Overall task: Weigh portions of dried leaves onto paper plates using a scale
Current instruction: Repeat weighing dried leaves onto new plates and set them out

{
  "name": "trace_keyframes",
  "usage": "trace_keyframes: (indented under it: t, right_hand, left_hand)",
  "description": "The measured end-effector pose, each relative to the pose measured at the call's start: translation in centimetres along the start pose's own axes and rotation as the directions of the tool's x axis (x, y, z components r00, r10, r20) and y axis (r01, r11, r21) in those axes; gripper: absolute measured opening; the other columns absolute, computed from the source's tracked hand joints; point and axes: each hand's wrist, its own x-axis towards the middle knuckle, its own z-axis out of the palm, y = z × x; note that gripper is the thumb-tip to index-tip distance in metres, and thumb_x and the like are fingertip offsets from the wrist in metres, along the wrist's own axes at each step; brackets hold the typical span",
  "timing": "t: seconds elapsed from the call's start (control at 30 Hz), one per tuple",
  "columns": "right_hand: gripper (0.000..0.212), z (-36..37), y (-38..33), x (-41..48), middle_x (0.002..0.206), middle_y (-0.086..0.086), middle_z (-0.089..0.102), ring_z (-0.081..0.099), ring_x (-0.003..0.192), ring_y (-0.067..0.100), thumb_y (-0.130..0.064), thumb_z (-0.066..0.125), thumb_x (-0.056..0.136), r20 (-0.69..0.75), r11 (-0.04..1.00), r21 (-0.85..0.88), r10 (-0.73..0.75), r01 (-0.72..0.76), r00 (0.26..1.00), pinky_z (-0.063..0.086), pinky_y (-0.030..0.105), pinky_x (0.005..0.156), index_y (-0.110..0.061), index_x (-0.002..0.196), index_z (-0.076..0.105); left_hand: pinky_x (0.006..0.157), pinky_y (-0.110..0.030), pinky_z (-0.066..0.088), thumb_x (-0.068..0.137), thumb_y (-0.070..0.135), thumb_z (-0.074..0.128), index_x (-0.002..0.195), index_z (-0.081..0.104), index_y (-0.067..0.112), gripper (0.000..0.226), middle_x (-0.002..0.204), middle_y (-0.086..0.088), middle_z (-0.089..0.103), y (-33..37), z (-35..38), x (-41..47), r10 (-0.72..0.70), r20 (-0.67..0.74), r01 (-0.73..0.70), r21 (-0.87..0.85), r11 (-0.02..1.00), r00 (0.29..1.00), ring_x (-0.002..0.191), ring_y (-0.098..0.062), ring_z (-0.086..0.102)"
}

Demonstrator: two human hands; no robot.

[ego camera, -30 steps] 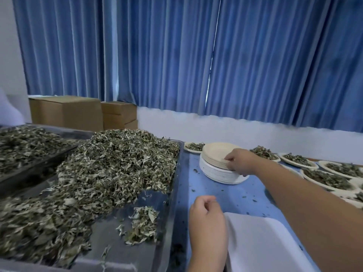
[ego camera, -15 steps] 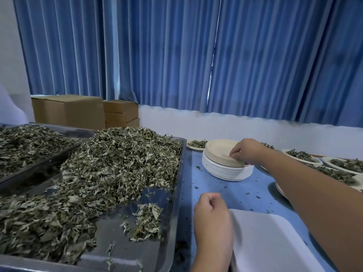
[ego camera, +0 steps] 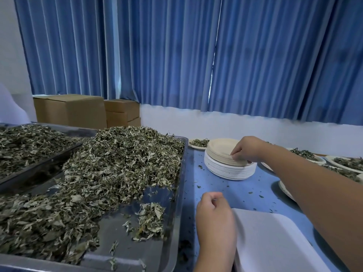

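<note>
A stack of paper plates [ego camera: 225, 165] stands on the blue table [ego camera: 231, 191], beige plates on top of white ones. My right hand [ego camera: 248, 149] reaches across and pinches the near rim of the top beige plate. My left hand [ego camera: 215, 216] is curled into a loose fist and holds nothing, beside the left edge of the white scale platform [ego camera: 275, 240]. A big heap of dried leaves [ego camera: 110, 169] fills the metal tray [ego camera: 172, 216] at left. Several filled plates [ego camera: 345, 163] sit at the right, and one more filled plate [ego camera: 198, 143] sits behind the stack.
A second metal tray of leaves [ego camera: 29, 142] lies at far left. Cardboard boxes [ego camera: 72, 110] stand behind the trays against the wall. Blue curtains hang across the back. Leaf crumbs are scattered over the table. A plate rim [ego camera: 284, 190] shows under my right forearm.
My right hand has shifted on the stack's top and now pinches the top plate's rim. My left hand stays curled beside the scale.
</note>
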Motion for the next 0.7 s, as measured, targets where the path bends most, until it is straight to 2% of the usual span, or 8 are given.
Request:
trace_keyframes:
  t: [0.13,0.27,0.4,0.43,0.5,0.6,0.7]
  right_hand:
    - [0.016,-0.5,-0.1,0.1,0.062,-0.011,0.063,0.048,0.037,-0.003,-0.013,0.063,0.088,-0.037,1.0,-0.011,-0.014,0.013,0.999,0.037,0.011,0.045,-0.017,0.08,0.076]
    - [0.026,-0.2,-0.4,-0.3,0.049,-0.007,0.054,0.052,0.044,0.01,-0.014,0.056,0.087,0.074,0.992,-0.124,-0.019,0.028,0.997,0.039,0.02,0.051,-0.018,0.063,0.065]
    - [0.033,-0.3,-0.8,-0.5,0.053,-0.001,0.046,0.049,0.048,0.016,-0.01,0.054,0.084,0.058,0.988,-0.15,-0.031,0.04,0.998,0.038,0.022,0.053,-0.019,0.052,0.051]
    - [0.031,-0.4,-0.9,-0.5,0.054,0.001,0.046,0.048,0.049,0.016,-0.009,0.054,0.083,0.059,0.989,-0.143,-0.034,0.042,0.998,0.038,0.022,0.053,-0.018,0.053,0.05]
    - [0.026,-0.7,-0.9,-0.6,0.053,-0.002,0.051,0.049,0.049,0.015,-0.011,0.056,0.086,0.051,0.993,-0.117,-0.03,0.036,0.998,0.038,0.022,0.052,-0.017,0.061,0.061]
    - [0.018,-1.1,-0.9,-0.8,0.039,-0.017,0.054,0.052,0.048,0.011,-0.019,0.057,0.094,0.008,0.997,-0.078,-0.017,0.018,1.0,0.036,0.019,0.047,-0.018,0.088,0.074]
    - [0.02,-0.9,-0.8,-1.0,0.044,-0.01,0.059,0.053,0.043,0.004,-0.019,0.054,0.096,-0.006,0.998,-0.057,-0.008,0.008,1.0,0.036,0.02,0.048,-0.014,0.095,0.073]
  left_hand:
    - [0.073,-0.023,0.042,0.094,0.021,0.047,0.088,0.06,0.031,0.018,0.101,0.007,0.063,0.0,0.0,0.0,0.002,-0.004,-0.002,-0.005,1.0,1.0,0.09,-0.005,0.057]
    - [0.07,-0.02,0.041,0.095,0.02,0.047,0.088,0.059,0.032,0.019,0.102,0.009,0.062,0.1,0.0,-0.1,-0.003,-0.004,0.003,-0.021,1.0,1.0,0.09,-0.002,0.056]
    - [0.073,-0.024,0.043,0.095,0.021,0.046,0.09,0.059,0.032,0.018,0.103,0.007,0.062,0.1,-0.1,-0.2,-0.009,0.009,0.009,-0.016,1.0,1.0,0.091,-0.007,0.057]
    - [0.072,-0.024,0.043,0.095,0.021,0.046,0.09,0.059,0.032,0.018,0.103,0.007,0.062,0.1,-0.1,-0.2,-0.009,0.006,0.009,-0.013,1.0,1.0,0.091,-0.008,0.057]
    - [0.072,-0.025,0.043,0.095,0.021,0.046,0.09,0.059,0.032,0.018,0.102,0.006,0.062,0.0,-0.1,-0.1,-0.01,0.003,0.01,-0.013,1.0,1.0,0.09,-0.008,0.058]
    - [0.072,-0.027,0.044,0.094,0.022,0.046,0.09,0.059,0.033,0.018,0.102,0.006,0.063,0.0,0.0,-0.1,-0.016,0.005,0.016,-0.01,1.0,1.0,0.09,-0.012,0.058]
    - [0.069,-0.025,0.043,0.094,0.022,0.046,0.09,0.059,0.034,0.018,0.102,0.006,0.063,0.1,0.0,-0.1,-0.014,0.009,0.014,-0.005,1.0,1.0,0.087,-0.01,0.058]
